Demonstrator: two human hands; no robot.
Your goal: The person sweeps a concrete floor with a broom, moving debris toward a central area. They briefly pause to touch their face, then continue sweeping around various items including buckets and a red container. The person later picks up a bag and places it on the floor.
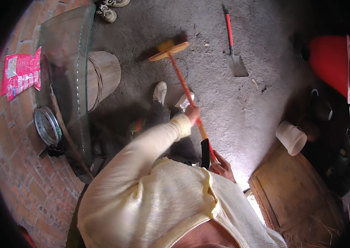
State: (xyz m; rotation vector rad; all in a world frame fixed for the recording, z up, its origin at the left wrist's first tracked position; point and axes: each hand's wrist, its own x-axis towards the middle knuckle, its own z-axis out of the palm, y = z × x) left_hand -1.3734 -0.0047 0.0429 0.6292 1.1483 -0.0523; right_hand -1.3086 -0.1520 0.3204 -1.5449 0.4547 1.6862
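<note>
"What is in your grip?"

"My left hand [193,114] is closed around the reddish-orange handle of a long broom [180,77]. Nearer my body and to the right, my right hand [222,167] touches the handle beside its black section; I cannot tell whether those fingers wrap fully round it."

"Where is the broom's other end?"

"It slants away from me to the far left. Its wide broom head [169,51] is over the grey floor [249,103], blurred, so I cannot tell whether the bristles touch. My pale shoes [160,91] are just to the left of the handle."

"And around that?"

"To the far right of the broom, a shovel [237,66] with a red handle lies on the floor, blade toward me. On the left stand a glass panel [65,45] and, partly behind it, a pale round block [109,76]. Farther left is a pink bag [20,75] by brickwork [30,182]. On the right are a large red basin [329,58], then, nearer, a white bucket [288,135] tipped beside a brown wooden board [292,194]."
</note>
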